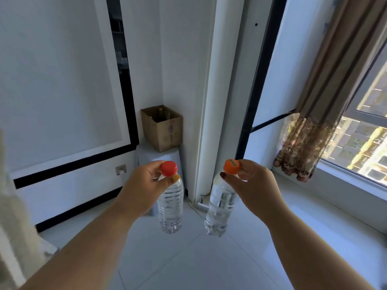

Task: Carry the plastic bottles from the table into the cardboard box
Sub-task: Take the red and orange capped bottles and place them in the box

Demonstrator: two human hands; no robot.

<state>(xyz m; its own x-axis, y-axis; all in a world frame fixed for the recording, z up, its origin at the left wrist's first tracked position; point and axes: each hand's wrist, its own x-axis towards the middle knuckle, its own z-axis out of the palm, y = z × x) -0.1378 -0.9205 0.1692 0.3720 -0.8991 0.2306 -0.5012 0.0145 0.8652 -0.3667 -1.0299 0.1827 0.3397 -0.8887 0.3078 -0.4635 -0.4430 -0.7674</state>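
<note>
My left hand (pixel 144 185) grips a clear plastic bottle with a red cap (pixel 170 208) by its neck, and the bottle hangs upright over the floor. My right hand (pixel 251 185) pinches a second clear bottle with an orange cap (pixel 219 212) at the neck, hanging slightly tilted. Ahead, in the corner, an open brown cardboard box (pixel 165 132) stands on a white stool (pixel 159 158). Bottle necks show inside the box. Both bottles are in front of the box and lower in the view.
White wall panels with black trim run along the left. A white door frame (pixel 211 114) stands right of the box. A brown patterned curtain (pixel 310 130) hangs over a window sill at the right. The floor is pale tile.
</note>
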